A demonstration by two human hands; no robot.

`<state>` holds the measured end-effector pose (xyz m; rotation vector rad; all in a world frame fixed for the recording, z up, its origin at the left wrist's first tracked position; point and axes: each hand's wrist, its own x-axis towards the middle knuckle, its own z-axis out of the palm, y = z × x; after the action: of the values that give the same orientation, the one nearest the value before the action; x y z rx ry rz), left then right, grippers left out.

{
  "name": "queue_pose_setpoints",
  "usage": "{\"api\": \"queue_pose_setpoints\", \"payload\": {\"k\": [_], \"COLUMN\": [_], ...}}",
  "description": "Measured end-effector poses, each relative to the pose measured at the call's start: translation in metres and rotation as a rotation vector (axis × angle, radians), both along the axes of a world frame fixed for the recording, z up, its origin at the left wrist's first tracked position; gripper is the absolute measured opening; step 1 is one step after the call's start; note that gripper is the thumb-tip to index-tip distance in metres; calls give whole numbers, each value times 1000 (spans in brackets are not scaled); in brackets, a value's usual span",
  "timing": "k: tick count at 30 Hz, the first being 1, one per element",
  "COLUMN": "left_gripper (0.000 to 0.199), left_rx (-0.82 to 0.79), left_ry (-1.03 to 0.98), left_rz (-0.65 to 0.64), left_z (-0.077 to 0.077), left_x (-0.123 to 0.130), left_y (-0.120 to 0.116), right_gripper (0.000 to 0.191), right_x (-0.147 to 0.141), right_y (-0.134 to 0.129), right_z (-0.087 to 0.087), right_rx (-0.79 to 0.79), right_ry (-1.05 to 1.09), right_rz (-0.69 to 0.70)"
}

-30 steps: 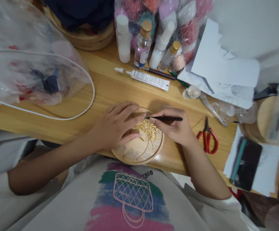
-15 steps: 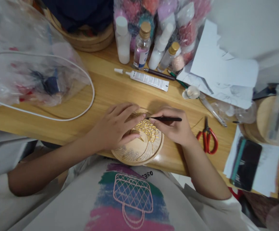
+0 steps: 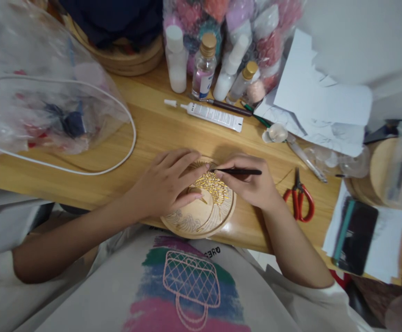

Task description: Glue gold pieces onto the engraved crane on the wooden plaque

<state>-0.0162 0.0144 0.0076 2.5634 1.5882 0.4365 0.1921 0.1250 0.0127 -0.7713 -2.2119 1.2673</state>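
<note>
A round wooden board (image 3: 187, 224) lies at the table's front edge, bearing a line drawing with gold wire outlines (image 3: 216, 186) over part of it. My left hand (image 3: 164, 184) rests over the board's left side, fingers spread, its index fingertip beside the tool's tip. My right hand (image 3: 251, 182) is closed in a pen-like grip on slim black tweezers (image 3: 244, 172), whose tip points left at the upper part of the design. What lies at the tip is too small to make out. Red-handled pliers (image 3: 298, 198) lie to the right of my right hand.
A white tube (image 3: 216, 116) and several bottles (image 3: 204, 69) stand or lie behind the board. A plastic bag (image 3: 48, 106) and white cable (image 3: 133, 133) are at left. Papers (image 3: 321, 101) are at back right, with a black phone-like object (image 3: 358, 235) at right.
Both hands, the tweezers and the board stay in nearly the same place. Only a very slight shift of the view shows.
</note>
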Motion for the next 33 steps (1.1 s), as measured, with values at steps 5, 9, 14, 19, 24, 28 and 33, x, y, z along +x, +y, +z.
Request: {"api": "queue_pose_setpoints", "payload": {"k": [5, 9, 14, 19, 24, 28, 33], "left_gripper": [46, 47, 45, 45, 46, 46, 45], "left_rx": [12, -1, 10, 3, 4, -1, -26], "left_ry": [-16, -30, -7, 6, -16, -21, -4], "left_rz": [-4, -3, -2, 9, -3, -4, 10], "left_z": [-2, -3, -3, -1, -3, -4, -3], "left_x": [0, 0, 0, -1, -1, -1, -1], "left_y": [0, 0, 0, 0, 0, 0, 0], "right_gripper": [8, 8, 7, 7, 7, 7, 5], "right_x": [0, 0, 0, 0, 0, -1, -1], "right_y": [0, -1, 0, 0, 0, 0, 0], "right_z": [0, 0, -1, -1, -1, -1, -1], "right_rx": [-9, -16, -26, -26, -21, -21, -24], "right_ry": [11, 13, 16, 12, 14, 22, 30], "right_rz": [1, 5, 3, 5, -1, -2, 2]}}
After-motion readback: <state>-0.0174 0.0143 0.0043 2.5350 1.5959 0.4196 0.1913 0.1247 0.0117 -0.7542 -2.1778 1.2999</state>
